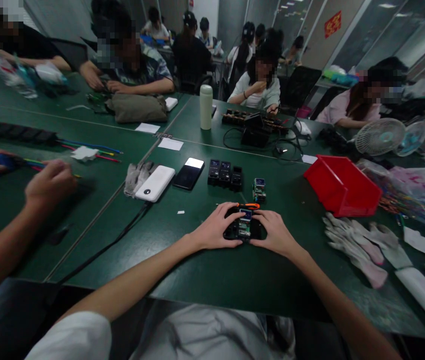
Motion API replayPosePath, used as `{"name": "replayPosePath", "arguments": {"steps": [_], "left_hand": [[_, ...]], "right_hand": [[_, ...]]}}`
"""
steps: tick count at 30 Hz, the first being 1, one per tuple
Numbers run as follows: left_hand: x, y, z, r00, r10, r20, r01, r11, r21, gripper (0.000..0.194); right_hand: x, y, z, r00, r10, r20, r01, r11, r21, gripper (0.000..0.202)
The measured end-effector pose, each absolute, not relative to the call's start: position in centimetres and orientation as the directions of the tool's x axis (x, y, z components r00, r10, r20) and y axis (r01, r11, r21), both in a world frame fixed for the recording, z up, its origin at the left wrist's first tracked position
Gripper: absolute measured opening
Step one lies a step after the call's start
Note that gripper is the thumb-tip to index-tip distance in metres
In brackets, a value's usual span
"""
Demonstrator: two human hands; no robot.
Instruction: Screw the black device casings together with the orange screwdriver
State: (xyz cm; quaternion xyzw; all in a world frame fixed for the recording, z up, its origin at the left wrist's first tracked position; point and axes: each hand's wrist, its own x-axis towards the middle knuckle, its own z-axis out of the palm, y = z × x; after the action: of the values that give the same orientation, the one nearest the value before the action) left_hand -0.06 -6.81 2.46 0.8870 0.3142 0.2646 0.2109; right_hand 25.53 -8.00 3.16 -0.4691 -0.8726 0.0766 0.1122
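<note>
I see left hand (218, 227) and right hand (275, 232), half-curled, grip the black casing (257, 231); uneven pressing could crack its board (244, 230).

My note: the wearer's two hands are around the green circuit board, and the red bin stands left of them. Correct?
Not quite: the red bin stands to the right of the hands, as the head view shows. The left hand and right hand are indeed around the green circuit board.
</note>
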Motion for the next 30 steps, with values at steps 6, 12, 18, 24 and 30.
{"name": "replayPosePath", "arguments": {"steps": [6,12,18,24,30], "left_hand": [[0.1,-6.9,2.4,0.66,0.667,0.345,0.448,-0.718,0.533,0.078],[-0.1,-6.8,2.8,0.669,0.664,0.334,0.44,-0.716,0.543,0.078],[-0.2,-6.8,2.9,0.677,0.664,0.316,0.446,-0.712,0.542,0.072],[-0.3,-6.9,2.9,0.655,0.691,0.305,0.459,-0.685,0.565,0.067],[-0.2,-7.0,2.8,0.584,0.751,0.307,0.465,-0.62,0.631,0.056]], "right_hand": [[24.3,-7.7,2.6,-0.534,0.836,0.128,0.793,0.548,-0.266,0.063],[24.2,-7.9,2.7,-0.51,0.849,0.138,0.804,0.527,-0.275,0.063],[24.4,-8.5,2.6,-0.526,0.837,0.149,0.791,0.546,-0.276,0.076],[24.9,-8.8,2.7,-0.523,0.841,0.137,0.791,0.539,-0.29,0.077],[24.9,-8.9,2.4,-0.526,0.835,0.162,0.787,0.55,-0.278,0.066]]}}
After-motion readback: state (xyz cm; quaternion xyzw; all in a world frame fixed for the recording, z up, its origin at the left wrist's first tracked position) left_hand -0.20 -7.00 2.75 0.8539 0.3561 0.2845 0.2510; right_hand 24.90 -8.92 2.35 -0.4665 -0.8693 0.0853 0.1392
